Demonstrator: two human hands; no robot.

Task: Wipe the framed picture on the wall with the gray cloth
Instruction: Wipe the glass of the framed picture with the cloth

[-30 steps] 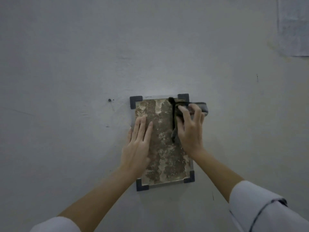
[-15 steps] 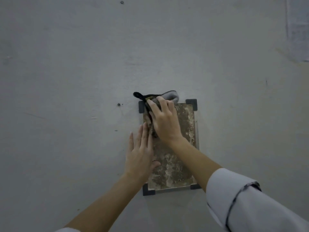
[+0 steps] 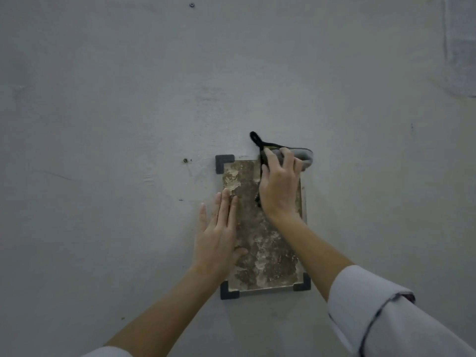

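The framed picture hangs on the grey wall: a mottled brown and cream image under glass with dark corner clips. My right hand presses the gray cloth flat against the picture's top right corner, hiding that corner clip. The cloth's black loop sticks up past the frame's top edge. My left hand lies flat with fingers together on the picture's left edge, half on the wall.
A small screw sits in the wall left of the frame's top corner, another screw near the top edge of view. A pale sheet of paper is stuck to the wall at the upper right.
My right hand swept the cloth from the top right corner to the top left and is back at the top right. My left hand has stayed flat on the left edge.
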